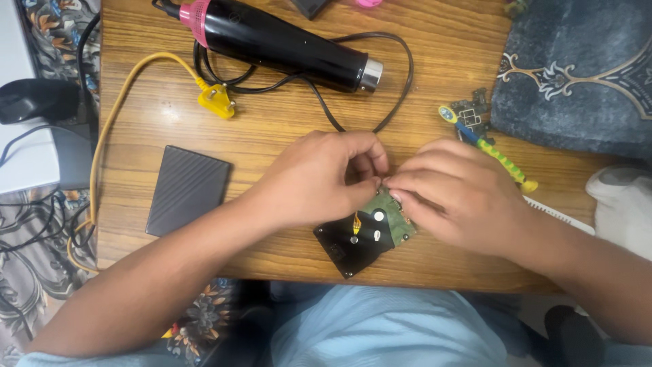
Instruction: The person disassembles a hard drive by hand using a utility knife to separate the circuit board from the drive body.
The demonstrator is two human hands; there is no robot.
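Both hands, left and right, pinching hard drive circuit board (green) on wooden table.

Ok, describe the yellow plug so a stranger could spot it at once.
Start at the wooden table and find the black heat gun with a pink band lying near its far edge. Just below its pink end lies the yellow plug, on a yellow cable, the only bright yellow plug among black cords.

one heat gun, two hard drives, one mouse
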